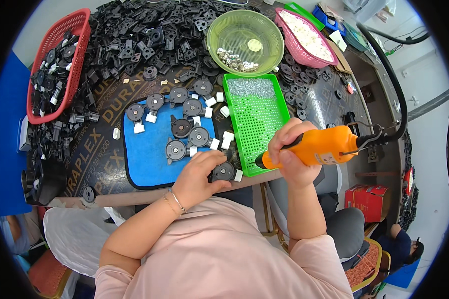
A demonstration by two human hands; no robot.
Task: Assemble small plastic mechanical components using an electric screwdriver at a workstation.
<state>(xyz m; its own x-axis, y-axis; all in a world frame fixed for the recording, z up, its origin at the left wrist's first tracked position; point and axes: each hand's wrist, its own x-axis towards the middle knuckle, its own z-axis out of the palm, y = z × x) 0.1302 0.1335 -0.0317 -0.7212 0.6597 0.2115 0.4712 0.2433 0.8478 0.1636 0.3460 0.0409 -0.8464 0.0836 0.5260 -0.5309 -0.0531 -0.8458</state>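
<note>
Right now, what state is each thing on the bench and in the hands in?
Left hand: pressing a round black part at the mat's edge.
Right hand: gripping the orange power screwdriver, tip pointing left toward that part.
Blue mat: flat, carrying several round parts.
Green bowl: upright, some small silvery pieces inside.
Green tray: screws heaped at far end.
Red basket: partly filled with black parts.

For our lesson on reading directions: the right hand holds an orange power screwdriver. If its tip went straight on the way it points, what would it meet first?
Probably the round black part under the left hand; the screwdriver in the right hand points left and slightly down toward it, though depth is unclear.
</note>
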